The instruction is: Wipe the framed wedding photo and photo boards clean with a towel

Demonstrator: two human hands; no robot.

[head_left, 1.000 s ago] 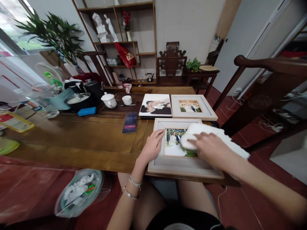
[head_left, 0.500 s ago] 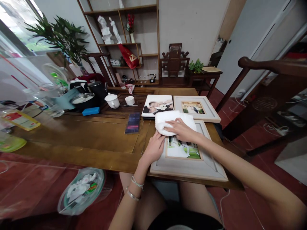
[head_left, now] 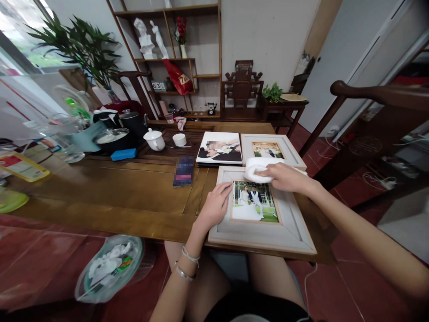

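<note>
A pale picture frame (head_left: 254,235) lies flat at the table's front right, its photo (head_left: 255,201) showing two people on grass. My left hand (head_left: 216,203) rests on the frame's left border with fingers stretched out. In my right hand (head_left: 281,175) is a folded white towel (head_left: 256,169), pressed against the far border of the frame. Part of that border is hidden under the towel. Just behind lies a second pale picture frame (head_left: 296,156). To its left sits a stack topped by a photo album or print (head_left: 219,150).
A phone (head_left: 183,172) lies left of the frame on the wooden table (head_left: 134,194). Farther back are a white teapot (head_left: 154,141), a white cup (head_left: 179,140) and a blue block (head_left: 124,154). A lined waste bin (head_left: 134,273) stands on the floor; a wooden chair (head_left: 368,129) is at right.
My right hand has slid the towel rightward along the frame's far border, uncovering the photo and the left corner. My left hand stays at the left border.
</note>
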